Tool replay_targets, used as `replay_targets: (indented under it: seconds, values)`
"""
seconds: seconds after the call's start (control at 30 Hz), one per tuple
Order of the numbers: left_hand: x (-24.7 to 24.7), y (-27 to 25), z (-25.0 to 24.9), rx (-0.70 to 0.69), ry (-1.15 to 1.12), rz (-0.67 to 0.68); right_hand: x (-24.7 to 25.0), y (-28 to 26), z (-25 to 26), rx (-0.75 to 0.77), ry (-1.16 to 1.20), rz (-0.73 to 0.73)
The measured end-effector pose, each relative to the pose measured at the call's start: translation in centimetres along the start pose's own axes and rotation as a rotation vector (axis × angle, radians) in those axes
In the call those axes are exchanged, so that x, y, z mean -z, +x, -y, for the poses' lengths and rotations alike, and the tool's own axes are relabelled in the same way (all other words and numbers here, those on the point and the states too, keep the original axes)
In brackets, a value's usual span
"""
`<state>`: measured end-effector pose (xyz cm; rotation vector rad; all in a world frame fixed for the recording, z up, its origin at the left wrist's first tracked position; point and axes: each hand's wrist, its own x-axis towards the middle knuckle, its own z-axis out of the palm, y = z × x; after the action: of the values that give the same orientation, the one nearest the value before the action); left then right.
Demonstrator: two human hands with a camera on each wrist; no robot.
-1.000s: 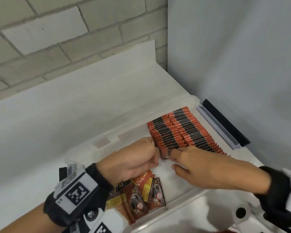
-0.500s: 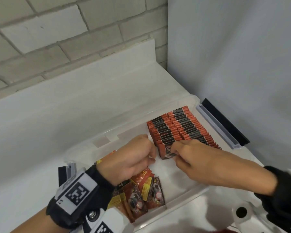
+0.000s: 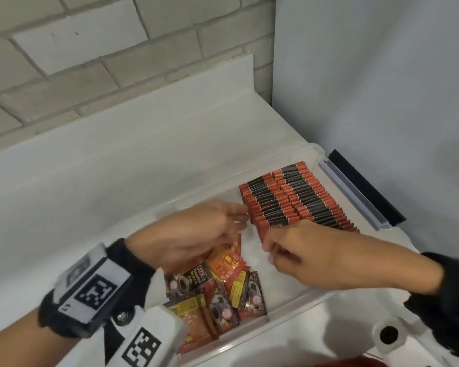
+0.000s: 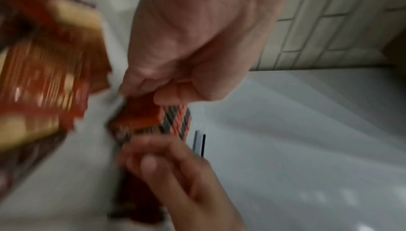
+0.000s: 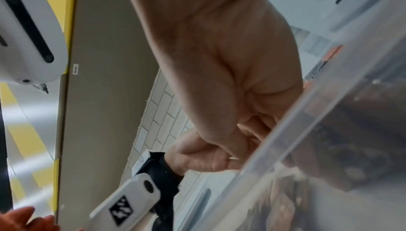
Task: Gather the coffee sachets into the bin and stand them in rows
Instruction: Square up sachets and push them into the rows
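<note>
From the head view, my left hand (image 3: 196, 234) has drawn back a little from the near end of the standing rows of sachets (image 3: 289, 200); half a second ago its knuckles were tight against the front packet, and now its fingertips only touch the row's left edge, fingers loosely bent around nothing I can make out. My right hand (image 3: 310, 255) holds its grip on the front sachet (image 3: 272, 229), fingers curled at its lower edge, propping it upright. The rows fill the far right part of the clear plastic bin (image 3: 289, 303) on the white table (image 3: 90, 186); the loose sachets (image 3: 217, 287) lie in a heap at the near left end. I judge the last packet is seated and the left hand is free to fetch another.

The left wrist view is blurred: thumb and fingers sit by the row's end, with no packet between them.

The right wrist view looks through the bin wall; my curled fingers (image 5: 252, 130) show, their hold hidden.
</note>
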<state>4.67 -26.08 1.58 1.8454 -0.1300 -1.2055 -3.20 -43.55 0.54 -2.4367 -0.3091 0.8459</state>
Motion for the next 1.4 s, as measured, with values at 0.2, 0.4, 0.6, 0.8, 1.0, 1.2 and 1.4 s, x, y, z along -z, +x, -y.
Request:
replay_targets:
  seconds: [0.2, 0.4, 0.6, 0.8, 1.0, 1.2, 1.4]
  values:
    - [3.2, -3.4, 0.5, -0.004, 0.871, -0.002, -0.3, 1.0, 2.4, 0.1, 0.01, 0.204]
    - [3.0, -4.2, 3.0, 0.131, 1.021, 0.137, -1.7, 3.3, 3.4, 0.104, -0.102, 0.267]
    - [2.2, -4.5, 3.6, 0.162, 1.038, 0.196, -2.1, 4.7, 3.7, 0.069, 0.034, 0.191]
    - [2.1, -4.4, 4.2, 0.096, 1.068, 0.284, -2.5, 5.0, 3.8, 0.042, 0.065, 0.221]
    - [2.4, -4.1, 4.6, -0.005, 1.105, 0.26, -2.4, 5.2, 3.9, 0.023, 0.167, 0.206]
    - [3.8, -4.7, 3.8, -0.125, 0.983, 0.156, -1.6, 5.0, 3.8, -0.019, 0.519, 0.248]
    - [6.7, -5.6, 2.3, -0.152, 0.658, -0.008, 1.0, 4.4, 3.6, 0.097, 0.865, 0.172]
